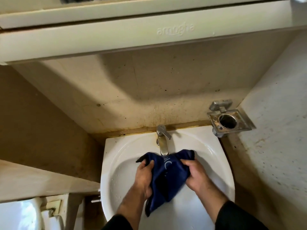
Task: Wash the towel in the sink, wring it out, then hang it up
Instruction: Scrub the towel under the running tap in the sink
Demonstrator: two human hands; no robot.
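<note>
A dark blue towel (167,178) with pale lettering is held over the bowl of the white sink (116,156), its top edge just under the spout of the chrome tap (162,143). My left hand (144,178) grips the towel's left side with curled fingers. My right hand (195,175) grips its right side the same way. The towel's lower end hangs down between my wrists. I cannot tell whether water runs from the spout.
A steel wall-mounted holder (228,119) with a round opening sits at the sink's back right corner. A cream cabinet (149,35) overhangs the wall above. A white toilet tank (21,211) stands at the lower left. Stained walls close in on both sides.
</note>
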